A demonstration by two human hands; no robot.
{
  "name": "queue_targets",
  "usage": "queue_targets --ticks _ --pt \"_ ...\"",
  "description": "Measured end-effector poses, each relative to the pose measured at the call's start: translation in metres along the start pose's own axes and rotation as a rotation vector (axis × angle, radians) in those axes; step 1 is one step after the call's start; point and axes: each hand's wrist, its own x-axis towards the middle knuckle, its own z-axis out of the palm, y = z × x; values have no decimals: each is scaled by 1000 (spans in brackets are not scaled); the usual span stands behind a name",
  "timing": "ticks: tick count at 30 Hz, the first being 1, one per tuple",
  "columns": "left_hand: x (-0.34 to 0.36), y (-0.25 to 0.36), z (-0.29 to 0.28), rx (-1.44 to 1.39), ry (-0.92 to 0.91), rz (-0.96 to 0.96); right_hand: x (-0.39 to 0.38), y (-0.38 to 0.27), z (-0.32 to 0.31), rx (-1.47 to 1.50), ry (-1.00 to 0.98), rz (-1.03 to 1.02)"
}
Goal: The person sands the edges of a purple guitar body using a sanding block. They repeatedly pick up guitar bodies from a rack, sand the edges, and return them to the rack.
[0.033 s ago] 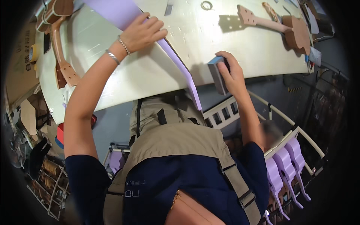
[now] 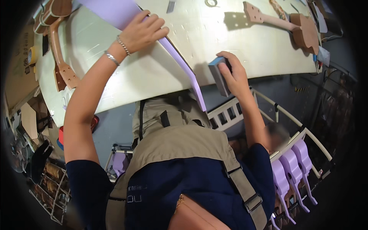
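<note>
My left hand (image 2: 143, 32) has its fingers wrapped over a lilac-painted instrument (image 2: 180, 61), gripping it where the wide body narrows into the long neck. The neck reaches down to the right, its angled end hanging past the table's near edge. My right hand (image 2: 234, 74) holds a grey rectangular block (image 2: 219, 78) with a blue top face, just right of the neck and not touching it.
The cream table (image 2: 99, 46) bears unpainted wooden ukuleles at left (image 2: 69, 74) and right (image 2: 303, 34), plus a tape ring (image 2: 211, 2). Below right, a tubular rack (image 2: 318, 145) holds several lilac instruments (image 2: 287, 168); another person's head (image 2: 278, 136) is near it. Cardboard (image 2: 28, 119) lines the left.
My left hand and the lilac instrument have shifted slightly up and to the left. My right hand with the block has moved a little left, closer to the neck.
</note>
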Motion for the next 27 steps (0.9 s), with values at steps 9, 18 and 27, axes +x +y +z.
queue_targets --ticks 9,18,27 --pt "33 -66 -61 -128 88 -159 -3 2 32 -82 -22 4" --pt "18 -113 -64 -554 -149 -462 17 -18 45 -157 -30 25" --pt "30 -95 -65 -679 62 -514 65 -42 62 -203 72 -48"
